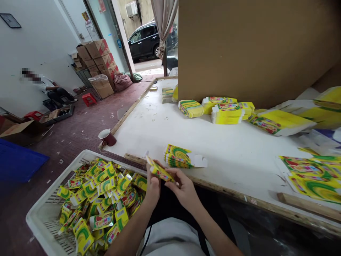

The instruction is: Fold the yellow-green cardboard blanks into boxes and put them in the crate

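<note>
A small yellow carton with green and red print is held between both hands above the near edge of the white table. My left hand grips its left end, where a white flap stands up. The fingers of my right hand close on its right end. Just beyond the hands, a short stack of flat cartons lies on the table, one with white flaps sticking out to the right. Left of me stands a white plastic basket heaped with yellow cartons.
A dark red mug rests at the table's left corner. Bundles of flat cartons line the cardboard panel, with more cartons at right beside a wooden strip. A person sits near the left wall; cardboard boxes are piled by the doorway.
</note>
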{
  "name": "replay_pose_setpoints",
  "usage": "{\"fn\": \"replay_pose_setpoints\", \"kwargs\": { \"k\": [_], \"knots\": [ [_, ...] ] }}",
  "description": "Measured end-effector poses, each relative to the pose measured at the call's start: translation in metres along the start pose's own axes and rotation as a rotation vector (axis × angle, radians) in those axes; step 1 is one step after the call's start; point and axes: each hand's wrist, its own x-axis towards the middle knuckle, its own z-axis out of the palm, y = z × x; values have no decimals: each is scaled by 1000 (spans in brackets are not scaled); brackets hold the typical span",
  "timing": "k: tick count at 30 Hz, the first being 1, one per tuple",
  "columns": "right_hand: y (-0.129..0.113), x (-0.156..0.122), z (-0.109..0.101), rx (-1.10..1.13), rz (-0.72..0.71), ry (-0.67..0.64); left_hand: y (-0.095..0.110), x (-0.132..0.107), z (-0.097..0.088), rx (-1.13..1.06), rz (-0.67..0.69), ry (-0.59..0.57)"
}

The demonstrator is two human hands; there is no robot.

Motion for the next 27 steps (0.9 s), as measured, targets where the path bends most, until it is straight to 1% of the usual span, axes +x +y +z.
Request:
{"fn": "replay_pose_setpoints", "kwargs": {
  "k": [1,3,4,6,9,10,11,12,13,14,15,16,17,18,19,20,22,23,24,25,27],
  "knots": [
    [1,1,-6,-22,-38,16,0,-1,-3,4,0,-18],
    [1,4,-20,-105,-123,31,4,0,-10,32,8,-12],
    [0,5,-26,-166,-178,39,8,2,-14,91,-8,-24],
    [-5,6,-37,-330,-327,95,21,8,-25,202,-22,-89],
    [-16,5,-44,-660,-571,211,46,17,-40,297,92,-236],
    [-20,4,-44,-756,-640,213,54,18,-42,367,138,-283],
    [-22,3,-42,-820,-701,186,60,18,-43,468,165,-338],
    [-24,2,-40,-848,-748,140,64,16,-41,587,162,-409],
    [-24,1,-36,-845,-779,96,66,13,-37,698,135,-485],
    [-23,0,-32,-813,-782,89,65,9,-32,773,101,-542],
    [-20,-1,-29,-754,-755,135,63,5,-26,811,70,-576],
    [-17,-1,-26,-671,-691,219,59,0,-20,826,53,-578],
    [-13,-1,-23,-562,-596,309,54,-4,-15,832,53,-553],
    [-9,-1,-21,-428,-476,360,48,-8,-11,837,69,-515],
    [-5,0,-20,-277,-338,345,43,-11,-8,842,95,-487],
    [-1,1,-19,-118,-191,260,38,-14,-6,843,128,-481],
    [5,2,-16,172,69,-7,30,-17,-6,822,219,-522],
    [7,2,-15,283,157,-105,27,-17,-7,805,267,-547],
    [9,2,-14,357,211,-158,25,-17,-9,790,307,-560],
    [10,2,-14,393,228,-163,23,-17,-10,784,323,-562],
    [11,2,-13,355,167,-102,21,-15,-13,806,273,-545]
  ]
}}
